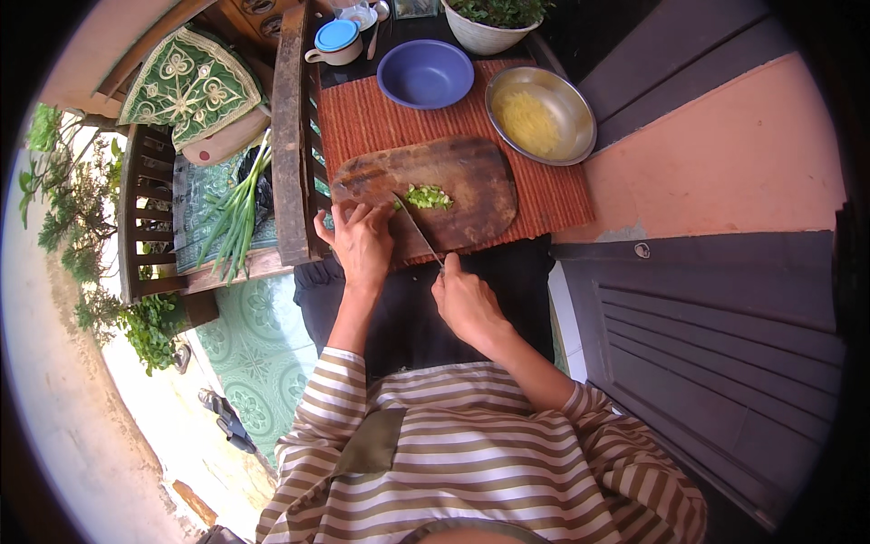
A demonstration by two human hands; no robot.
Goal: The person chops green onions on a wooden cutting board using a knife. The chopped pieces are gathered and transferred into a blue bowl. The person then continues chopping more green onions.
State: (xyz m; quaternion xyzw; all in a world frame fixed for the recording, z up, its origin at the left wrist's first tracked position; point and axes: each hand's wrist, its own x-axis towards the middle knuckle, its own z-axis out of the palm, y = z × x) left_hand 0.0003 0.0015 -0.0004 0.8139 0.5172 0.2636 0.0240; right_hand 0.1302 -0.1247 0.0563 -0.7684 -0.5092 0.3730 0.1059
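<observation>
My right hand (pixel 467 299) is closed around the handle of a knife (pixel 419 228), whose blade slants across the near side of a worn wooden cutting board (pixel 485 172). Bent over the board's left edge, my left hand (pixel 364 243) presses its fingertips down on a short bit of green onion (pixel 397 206), just left of the blade. Most of that piece is hidden under the fingers. A small heap of chopped green onion (pixel 430 197) lies on the board to the right of the knife tip.
Beyond the board stand an empty blue bowl (pixel 426 74) and a steel bowl (pixel 542 115) with pale yellow shreds, on an orange-red woven mat (pixel 571 195). Whole green onions (pixel 240 213) lie left, past a wooden armrest (pixel 294 136). A lidded cup (pixel 337 43) and potted plant (pixel 494 32) are behind.
</observation>
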